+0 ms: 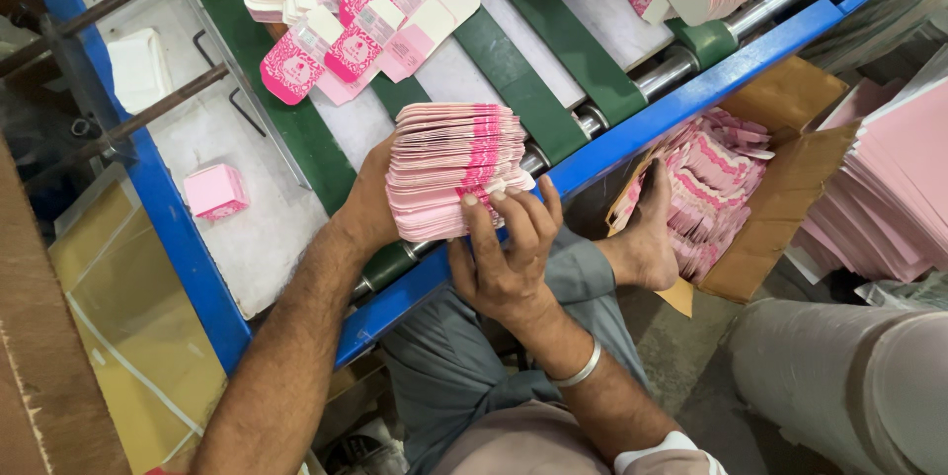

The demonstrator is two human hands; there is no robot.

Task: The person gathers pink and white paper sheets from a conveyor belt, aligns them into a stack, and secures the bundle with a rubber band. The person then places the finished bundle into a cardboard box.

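- Stack of flattened pink cartons [456,169] is showing smooth printed paperboard.
- Green conveyor belts [568,36] are looking matt and rubbery.
- Roller [671,70] is gleaming as polished metal.
- Blue machine frame [691,100] is showing glossy painted metal.
- Cardboard box [790,198] is looking rough and brown.

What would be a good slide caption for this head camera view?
Both hands, left and right, grip a thick stack of flat pink printed cardboard carton blanks above a blue-framed conveyor with green belts.
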